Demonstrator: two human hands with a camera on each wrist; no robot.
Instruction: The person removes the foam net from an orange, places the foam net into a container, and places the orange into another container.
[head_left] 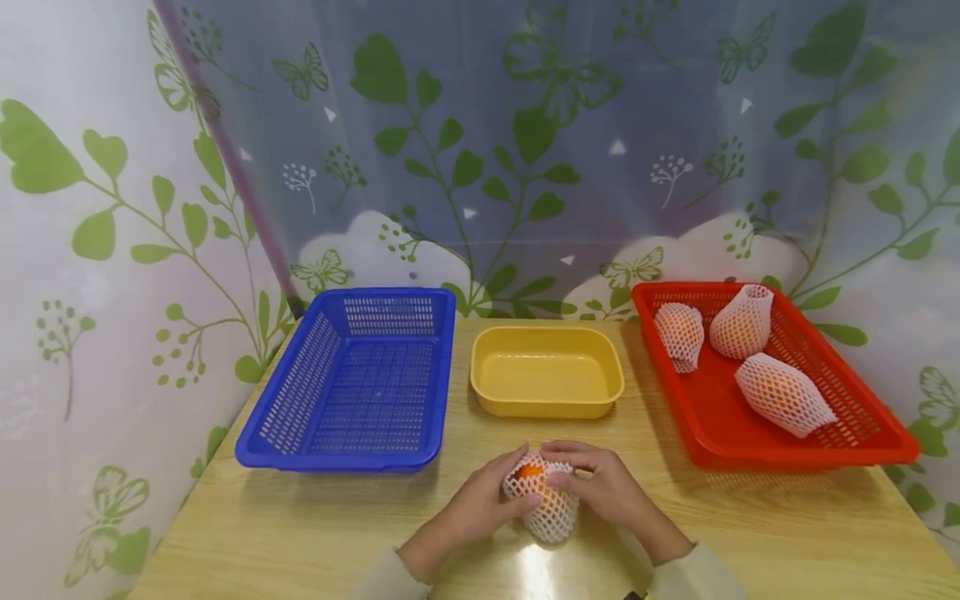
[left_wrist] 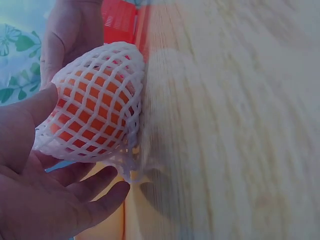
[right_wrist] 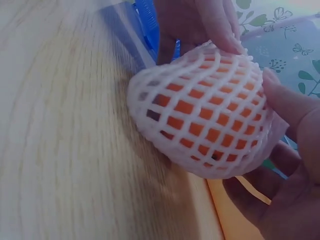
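An orange fruit (head_left: pixel 530 472) in a white foam net (head_left: pixel 553 522) is just above or on the wooden table, in front of the yellow tray. My left hand (head_left: pixel 483 497) grips its left side, thumb on the net and fingers around the far edge. On the other side, my right hand (head_left: pixel 609 490) holds the net, with its thumb near the opening. Bare orange skin shows through that opening in the head view. Both wrist views show the net (left_wrist: pixel 95 107) still around most of the fruit, held between the two hands.
A blue basket (head_left: pixel 445 375) stands at the left and a yellow tray (head_left: pixel 547 410) at the back middle. In the red basket (head_left: pixel 697 450) at the right lie three net-wrapped fruits (head_left: pixel 783 393). A leaf-patterned curtain (head_left: pixel 480 125) closes off the back.
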